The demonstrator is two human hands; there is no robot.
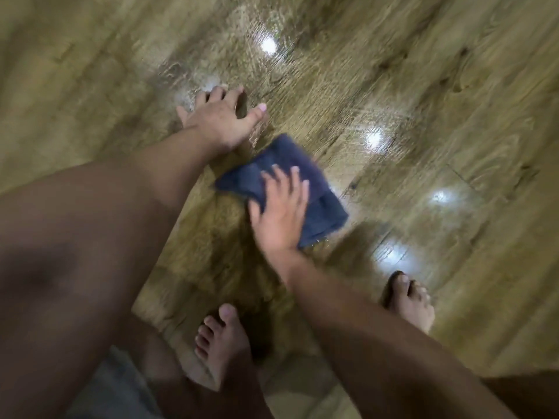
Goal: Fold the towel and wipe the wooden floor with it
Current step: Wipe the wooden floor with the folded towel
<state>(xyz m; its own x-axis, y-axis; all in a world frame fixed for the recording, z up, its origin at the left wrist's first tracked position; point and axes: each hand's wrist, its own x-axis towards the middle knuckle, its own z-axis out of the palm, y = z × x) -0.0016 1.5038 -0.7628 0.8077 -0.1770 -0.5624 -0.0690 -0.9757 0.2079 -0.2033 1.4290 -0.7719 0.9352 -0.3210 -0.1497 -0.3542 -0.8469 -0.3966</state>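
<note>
Glossy wooden floor (393, 71), folded blue towel (320, 204) (blurred) under flat open right hand (279, 211), left hand (220, 116) splayed on boards

towel (281, 182): we see its folded shape but the weave and edges are smeared; the right hand (279, 211) covers its middle.
wooden floor (423, 86): grain streaks with blur, and glare spots wash out patches.
left hand (219, 119): fingertips soft; we cannot tell how firmly it presses the floor.
left arm: upper part runs off the left edge.
right arm: cut off at the bottom edge.
feet (220, 343): heels hidden behind the arms; the right foot's toes are blurred.
</note>
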